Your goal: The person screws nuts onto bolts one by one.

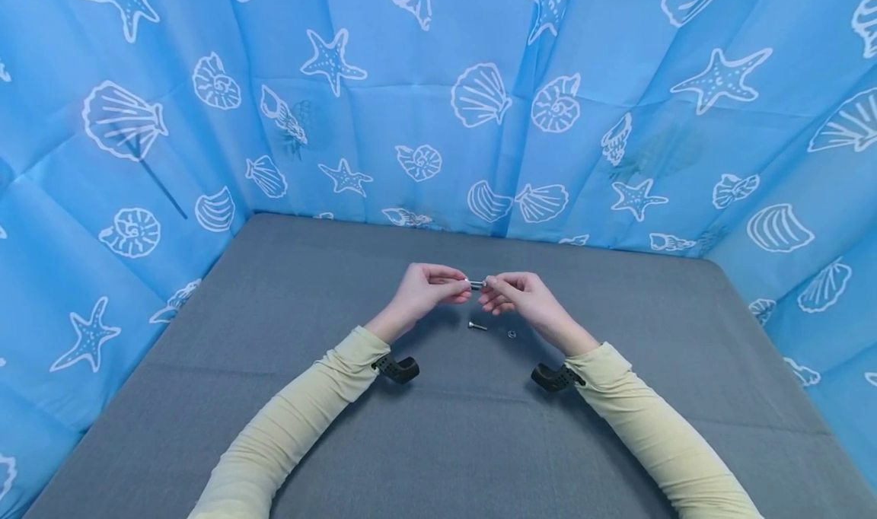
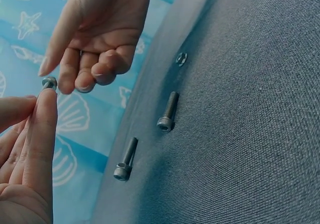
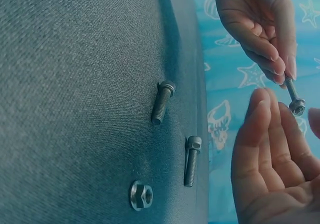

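Note:
My left hand (image 1: 426,289) pinches a bolt (image 3: 292,89) by its head end between thumb and fingertips, above the table. A nut (image 3: 297,107) sits on the free end of that bolt. Around this nut, my right hand (image 1: 526,297) holds its thumb and index finger, and the right wrist view shows a gap between thumb and nut. Its other fingers are loosely bent. Below the hands lie a socket-head bolt (image 2: 168,113), a second bolt (image 2: 126,160) with a nut close against its head, and a loose flange nut (image 3: 141,196).
A grey cloth-covered table (image 1: 473,428) spreads under both arms. Blue curtains (image 1: 438,123) with white shell and starfish prints stand along its back and sides. Dark wrist-worn mounts (image 1: 399,368) project inward from both cuffs.

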Motion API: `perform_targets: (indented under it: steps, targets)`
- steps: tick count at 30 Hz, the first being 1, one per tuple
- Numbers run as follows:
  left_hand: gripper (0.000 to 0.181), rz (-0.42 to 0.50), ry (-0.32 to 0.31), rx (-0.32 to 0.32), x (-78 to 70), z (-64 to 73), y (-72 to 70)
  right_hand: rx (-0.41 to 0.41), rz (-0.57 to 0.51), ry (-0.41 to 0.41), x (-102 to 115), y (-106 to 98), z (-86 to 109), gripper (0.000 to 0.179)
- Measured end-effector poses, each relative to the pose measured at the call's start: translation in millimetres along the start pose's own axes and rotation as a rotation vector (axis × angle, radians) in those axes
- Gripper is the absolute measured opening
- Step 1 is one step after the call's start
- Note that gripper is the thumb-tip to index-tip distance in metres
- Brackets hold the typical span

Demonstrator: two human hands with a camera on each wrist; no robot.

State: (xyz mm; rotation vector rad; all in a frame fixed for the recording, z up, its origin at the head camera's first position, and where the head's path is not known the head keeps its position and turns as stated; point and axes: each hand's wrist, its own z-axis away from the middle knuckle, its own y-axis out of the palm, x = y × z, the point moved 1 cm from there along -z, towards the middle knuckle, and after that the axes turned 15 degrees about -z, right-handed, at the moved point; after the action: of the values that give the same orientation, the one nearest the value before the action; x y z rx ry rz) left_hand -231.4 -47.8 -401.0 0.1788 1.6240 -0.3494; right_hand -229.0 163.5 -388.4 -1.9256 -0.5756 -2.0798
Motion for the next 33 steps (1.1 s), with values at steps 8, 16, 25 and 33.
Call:
perform_targets:
  steps: [8,16,25,33]
  targets:
    - [0.03,-0.007,0.001,0.006,0.2,0.8,-0.3,0.011,-0.068,-0.039,0.7,0.8,1.5,0.038]
    - [0.028,0.002,-0.006,-0.002,-0.3,0.9,1.1,-0.022,-0.003,0.007,0.2,-1.1,-0.1,0.041]
    - [0.023,-0.001,-0.001,0.015,1.6,0.1,0.5,-0.008,-0.027,-0.037,2.0,-1.5,0.4,0.038]
    - [0.026,0.0,-0.01,0.038,0.7,0.0,0.7,-0.021,0.017,0.014,0.7,-1.3,-0.6,0.041]
